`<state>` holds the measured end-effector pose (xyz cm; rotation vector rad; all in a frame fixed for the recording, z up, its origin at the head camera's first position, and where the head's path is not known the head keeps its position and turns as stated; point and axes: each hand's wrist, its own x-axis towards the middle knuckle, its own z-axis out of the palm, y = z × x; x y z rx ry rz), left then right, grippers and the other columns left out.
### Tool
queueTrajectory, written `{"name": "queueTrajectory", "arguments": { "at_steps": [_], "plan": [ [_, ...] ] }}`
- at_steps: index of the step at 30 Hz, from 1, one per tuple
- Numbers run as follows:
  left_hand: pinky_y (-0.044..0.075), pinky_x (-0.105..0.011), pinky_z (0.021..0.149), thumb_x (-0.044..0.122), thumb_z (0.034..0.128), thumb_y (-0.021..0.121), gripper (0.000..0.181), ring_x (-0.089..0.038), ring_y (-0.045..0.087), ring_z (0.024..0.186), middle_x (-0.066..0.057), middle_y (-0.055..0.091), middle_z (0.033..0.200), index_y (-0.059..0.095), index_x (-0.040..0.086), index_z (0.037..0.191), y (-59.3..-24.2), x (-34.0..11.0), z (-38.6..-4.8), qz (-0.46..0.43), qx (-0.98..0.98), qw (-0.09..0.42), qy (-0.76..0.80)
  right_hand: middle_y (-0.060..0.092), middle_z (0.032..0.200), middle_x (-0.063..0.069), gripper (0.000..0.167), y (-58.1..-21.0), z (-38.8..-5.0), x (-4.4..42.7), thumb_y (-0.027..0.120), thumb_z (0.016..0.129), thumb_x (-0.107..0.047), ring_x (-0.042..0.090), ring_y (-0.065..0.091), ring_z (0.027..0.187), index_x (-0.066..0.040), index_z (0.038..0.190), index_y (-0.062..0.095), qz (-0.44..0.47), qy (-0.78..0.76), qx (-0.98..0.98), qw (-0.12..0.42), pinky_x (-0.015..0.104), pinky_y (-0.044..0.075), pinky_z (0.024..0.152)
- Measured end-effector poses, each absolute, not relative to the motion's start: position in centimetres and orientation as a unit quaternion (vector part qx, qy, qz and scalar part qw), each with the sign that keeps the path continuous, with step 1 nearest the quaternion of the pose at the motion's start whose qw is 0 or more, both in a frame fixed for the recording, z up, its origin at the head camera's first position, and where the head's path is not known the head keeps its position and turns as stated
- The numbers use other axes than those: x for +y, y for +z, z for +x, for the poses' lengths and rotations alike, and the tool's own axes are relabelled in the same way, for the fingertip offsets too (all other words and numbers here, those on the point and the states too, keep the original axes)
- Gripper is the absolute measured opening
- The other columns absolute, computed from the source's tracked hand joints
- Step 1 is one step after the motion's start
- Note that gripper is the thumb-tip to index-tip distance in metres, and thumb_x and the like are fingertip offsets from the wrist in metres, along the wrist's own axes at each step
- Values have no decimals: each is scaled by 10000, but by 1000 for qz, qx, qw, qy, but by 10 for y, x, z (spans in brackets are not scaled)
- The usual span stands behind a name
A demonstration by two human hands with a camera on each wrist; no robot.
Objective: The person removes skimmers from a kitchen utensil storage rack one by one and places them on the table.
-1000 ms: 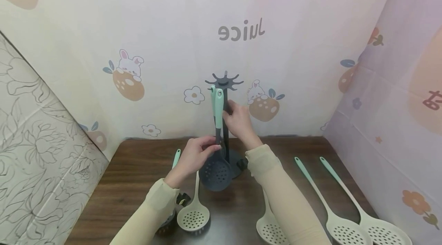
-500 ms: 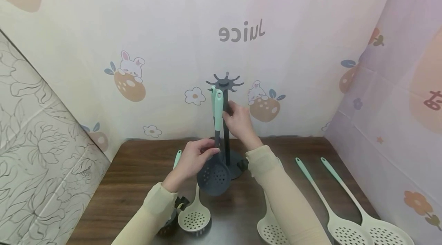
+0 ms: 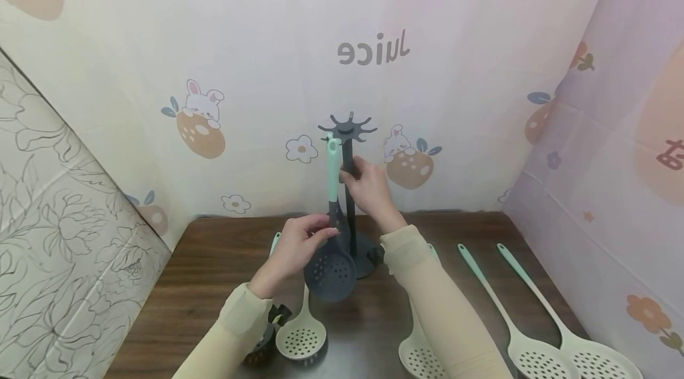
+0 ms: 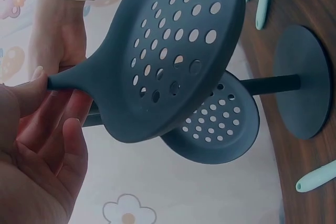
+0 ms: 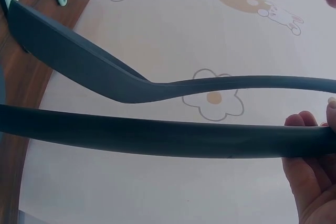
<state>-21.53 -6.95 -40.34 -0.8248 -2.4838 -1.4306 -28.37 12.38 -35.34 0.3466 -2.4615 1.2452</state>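
A dark slotted skimmer (image 3: 329, 275) with a mint handle stands upright, head down, in the middle of the head view. My left hand (image 3: 299, 245) pinches its dark shaft just above the perforated head. Behind it is a second dark skimmer (image 4: 231, 148), close to the stand; its handle is mostly covered in the head view. My right hand (image 3: 369, 189) grips the post of a dark utensil stand (image 3: 347, 128), whose top spreads into several hooks. The front skimmer's handle tip sits just before these hooks; whether it touches one I cannot tell.
Cream skimmers with mint handles lie on the wooden table: one (image 3: 301, 340) at centre left, one (image 3: 419, 358) partly under the right sleeve, two (image 3: 540, 358) at the right. A dark utensil (image 3: 262, 340) is partly hidden by the left sleeve. Patterned cloth walls surround the table.
The front skimmer's handle has shifted slightly left and now covers the rear one's handle. Its head has dropped a little and moved left. My right hand stays on the post.
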Motion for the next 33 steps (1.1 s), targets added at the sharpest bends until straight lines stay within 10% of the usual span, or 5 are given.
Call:
{"name": "queueTrajectory", "arguments": {
  "at_steps": [14, 33],
  "plan": [
    [569, -291, 685, 178, 929, 723, 161, -248, 685, 761, 66, 722, 911, 740, 100, 1069, -407, -80, -209, -258, -829, 73, -490, 745, 927, 14, 169, -356, -284, 126, 653, 978, -285, 188, 698, 861, -120, 1015, 668, 124, 453, -865, 176, 390, 549, 692],
    [555, -286, 680, 220, 942, 709, 134, -118, 643, 757, 69, 713, 909, 729, 145, 1051, -433, -126, -199, -194, -856, 52, -477, 735, 898, -5, 121, -353, -283, 124, 666, 971, -244, 163, 691, 846, -124, 985, 667, 131, 465, -857, 176, 380, 526, 697]
  ]
}}
